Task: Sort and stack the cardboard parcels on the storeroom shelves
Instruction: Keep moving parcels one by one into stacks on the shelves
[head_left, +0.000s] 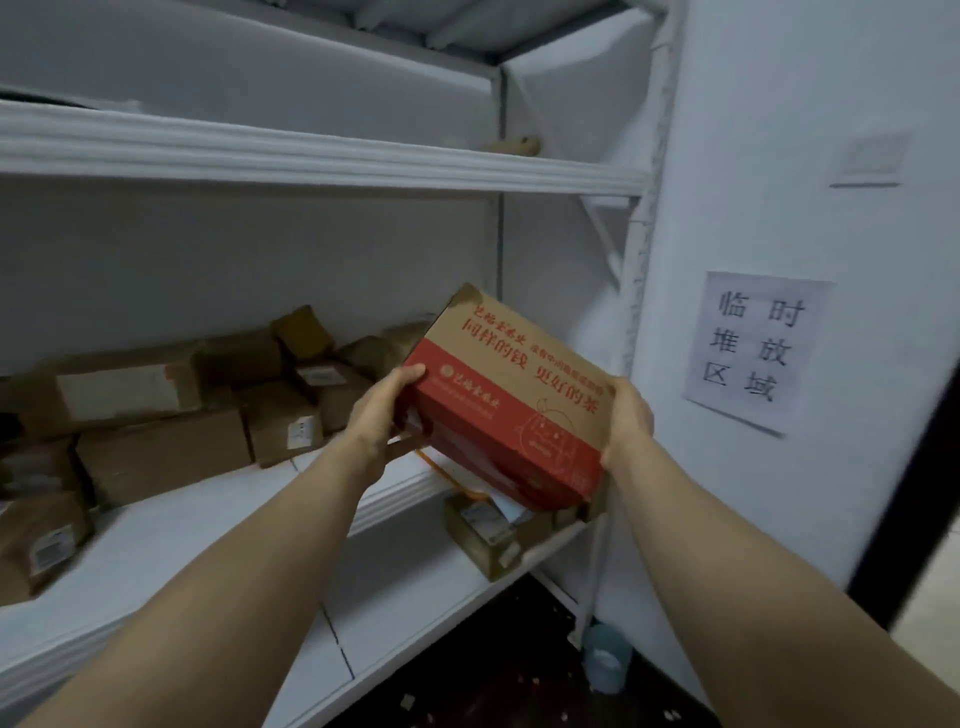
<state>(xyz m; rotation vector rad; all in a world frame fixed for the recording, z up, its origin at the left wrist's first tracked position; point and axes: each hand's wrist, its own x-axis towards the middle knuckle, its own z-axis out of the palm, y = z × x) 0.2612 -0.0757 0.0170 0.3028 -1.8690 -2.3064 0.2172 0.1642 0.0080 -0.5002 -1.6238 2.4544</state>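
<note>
Gripping opposite ends, the left hand (382, 410) and right hand (628, 415) hold a tilted red-and-brown box (511, 405) above the middle shelf's (171, 540) right front edge; brown parcels (166, 410) crowd the shelf behind.

The red box (511, 410) hides the fingers of the right hand (631, 415); the leftmost parcel (41, 540) is cut off.
</note>
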